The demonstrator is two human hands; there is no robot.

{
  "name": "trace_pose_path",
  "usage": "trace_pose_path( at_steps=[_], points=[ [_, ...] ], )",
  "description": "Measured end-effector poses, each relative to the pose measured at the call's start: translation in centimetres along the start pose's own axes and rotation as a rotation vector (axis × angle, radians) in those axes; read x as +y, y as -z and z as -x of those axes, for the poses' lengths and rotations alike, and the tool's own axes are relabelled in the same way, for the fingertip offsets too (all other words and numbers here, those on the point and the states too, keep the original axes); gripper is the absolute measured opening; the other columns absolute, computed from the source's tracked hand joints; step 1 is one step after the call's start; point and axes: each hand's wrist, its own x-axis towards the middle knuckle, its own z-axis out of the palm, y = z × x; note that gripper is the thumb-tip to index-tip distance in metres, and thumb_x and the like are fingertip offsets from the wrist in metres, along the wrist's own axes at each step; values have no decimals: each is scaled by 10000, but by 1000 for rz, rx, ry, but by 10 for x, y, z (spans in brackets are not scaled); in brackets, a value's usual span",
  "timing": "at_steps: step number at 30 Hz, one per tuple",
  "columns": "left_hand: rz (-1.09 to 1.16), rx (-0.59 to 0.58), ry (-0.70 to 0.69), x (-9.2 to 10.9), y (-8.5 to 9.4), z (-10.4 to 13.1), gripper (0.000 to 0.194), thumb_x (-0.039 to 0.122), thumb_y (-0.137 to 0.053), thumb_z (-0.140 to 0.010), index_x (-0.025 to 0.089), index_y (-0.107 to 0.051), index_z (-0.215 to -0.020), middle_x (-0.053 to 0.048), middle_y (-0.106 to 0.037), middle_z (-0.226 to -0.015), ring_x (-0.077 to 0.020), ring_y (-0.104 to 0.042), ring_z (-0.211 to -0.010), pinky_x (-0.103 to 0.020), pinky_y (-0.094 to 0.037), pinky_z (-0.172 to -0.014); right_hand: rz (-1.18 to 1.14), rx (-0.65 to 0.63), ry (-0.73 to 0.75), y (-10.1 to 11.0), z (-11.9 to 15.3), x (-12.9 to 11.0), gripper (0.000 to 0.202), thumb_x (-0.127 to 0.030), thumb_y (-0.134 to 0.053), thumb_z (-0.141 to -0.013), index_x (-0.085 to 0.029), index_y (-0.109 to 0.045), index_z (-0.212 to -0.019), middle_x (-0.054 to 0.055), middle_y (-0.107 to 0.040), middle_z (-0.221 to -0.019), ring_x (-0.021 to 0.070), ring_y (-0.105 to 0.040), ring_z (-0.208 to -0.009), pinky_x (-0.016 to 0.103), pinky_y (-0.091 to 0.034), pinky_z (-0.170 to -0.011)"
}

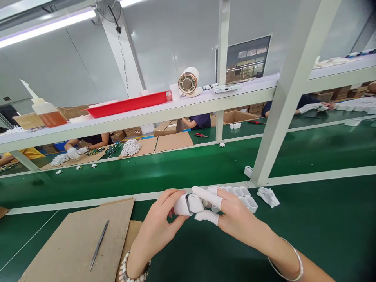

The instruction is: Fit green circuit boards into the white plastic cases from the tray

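Note:
My left hand (163, 219), a beaded bracelet at its wrist, grips a white plastic housing (181, 205) above the green bench. My right hand (232, 211), with white finger cots and a silver bangle, holds a rounded white part (195, 204) against the housing's open right end. The two pieces touch; whether one is inside the other is hard to tell. Behind my right hand stand several white open-topped cups (252, 203) in rows, partly hidden by its fingers.
Tweezers (99, 246) lie on cardboard (73, 239) at the left. A crumpled white piece (268, 197) is right of the cups. A slanted post (282, 117) and shelf (141, 117) stand ahead. Across the green belt (164, 168), gloved hands (76, 152) of another person work.

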Motion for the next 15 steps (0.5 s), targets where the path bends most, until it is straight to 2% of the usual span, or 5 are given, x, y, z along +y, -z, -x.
trace_pose_path(
  at_steps=[3, 7, 11, 15],
  points=[
    [30, -15, 15, 2, 0, 1, 388, 206, -593, -869, 302, -536, -1241, -56, -563, -1201, -144, -558, -759, -250, -513, -645, -45, 15, 12, 2, -1, -2, 514, -301, -555, -915, -283, -422, -1411, 47, -635, -846, 201, -604, -763, 325, -533, -644],
    [100, -19, 32, 5, -1, 2, 419, 174, -613, -836, 304, -549, -1230, -48, -565, -1194, -135, -543, -738, -249, -510, -644, -112, 29, 2, 0, -4, -7, 744, -405, -642, -857, -318, -257, -1487, -12, -583, -762, 155, -552, -659, 275, -502, -583],
    [173, -8, 57, 5, -1, 1, 405, 173, -635, -823, 312, -571, -1199, -32, -570, -1161, -127, -535, -729, -242, -503, -644, -142, 116, 11, 2, -5, -9, 779, -491, -671, -809, -304, -288, -1461, -4, -594, -807, 155, -566, -692, 294, -509, -635],
    [231, 12, 72, 6, -1, 1, 367, 197, -650, -826, 300, -592, -1173, -33, -579, -1137, -123, -531, -718, -238, -502, -633, -85, 116, 69, 8, -6, -14, 629, -443, -641, -850, -298, -388, -1407, 25, -628, -849, 173, -600, -762, 303, -511, -672]
  ],
)
